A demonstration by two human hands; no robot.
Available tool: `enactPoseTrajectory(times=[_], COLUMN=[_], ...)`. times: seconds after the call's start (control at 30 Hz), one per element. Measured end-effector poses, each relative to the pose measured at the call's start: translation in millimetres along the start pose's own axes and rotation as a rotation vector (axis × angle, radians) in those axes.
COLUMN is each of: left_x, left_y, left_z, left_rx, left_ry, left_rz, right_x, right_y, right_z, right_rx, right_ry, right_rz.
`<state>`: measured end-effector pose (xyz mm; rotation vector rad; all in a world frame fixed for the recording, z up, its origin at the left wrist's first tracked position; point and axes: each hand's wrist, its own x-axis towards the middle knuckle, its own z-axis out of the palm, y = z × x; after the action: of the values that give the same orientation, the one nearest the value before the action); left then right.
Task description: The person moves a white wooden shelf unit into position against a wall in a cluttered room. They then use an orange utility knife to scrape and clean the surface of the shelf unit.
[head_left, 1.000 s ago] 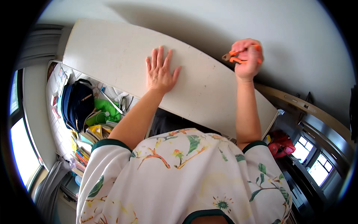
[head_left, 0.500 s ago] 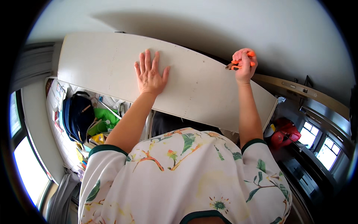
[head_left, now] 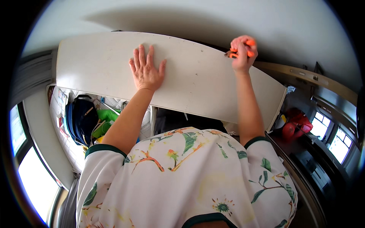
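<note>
A long off-white board [head_left: 186, 83], with small dark marks on its surface, spans the view in front of me. My left hand [head_left: 147, 74] lies flat on it, fingers spread. Near the board's far edge, to the right, my right hand [head_left: 242, 55] is wrapped round orange-handled pliers [head_left: 233, 54]. The jaws point left and are at that far edge; whether they grip anything there is too small to tell.
A pale wall [head_left: 213, 19] rises behind the board. Below its left end are a dark blue backpack [head_left: 84, 119] and a green bag [head_left: 108, 115]. To the right are a door edge [head_left: 300, 73] and a red bag [head_left: 298, 123].
In the picture, both hands and the board have shifted slightly up and left, along with the view. The pliers stay in my right hand at the far edge; my left hand stays flat.
</note>
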<state>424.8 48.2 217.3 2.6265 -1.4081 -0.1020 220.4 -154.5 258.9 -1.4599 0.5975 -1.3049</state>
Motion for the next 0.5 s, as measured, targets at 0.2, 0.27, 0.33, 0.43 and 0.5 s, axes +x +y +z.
enactPoseTrajectory(times=[0.2, 0.27, 0.33, 0.43, 0.5], left_x=[-2.0, -10.7, -1.2, -4.8, -0.5], left_y=[0.7, -1.5, -2.2, -1.9, -1.1], left_z=[1.0, -0.1, 2.0, 4.6, 2.8], left_rx=[-0.001, -0.002, 0.0, 0.008, 0.018], left_ry=[0.014, -0.001, 0.026, 0.033, 0.043], left_rz=[0.012, 0.015, 0.009, 0.016, 0.028], right_x=[9.7, -2.2, -1.4, 3.1, -2.7], right_y=[-26.2, -6.7, 3.4, -6.3, -4.3], right_z=[-18.2, -14.3, -6.8, -6.2, -3.2], right_rx=[0.241, 0.208, 0.063, 0.091, 0.084], right_ry=[0.115, 0.089, 0.056, 0.071, 0.129], right_rz=[-0.034, 0.002, 0.088, 0.053, -0.021])
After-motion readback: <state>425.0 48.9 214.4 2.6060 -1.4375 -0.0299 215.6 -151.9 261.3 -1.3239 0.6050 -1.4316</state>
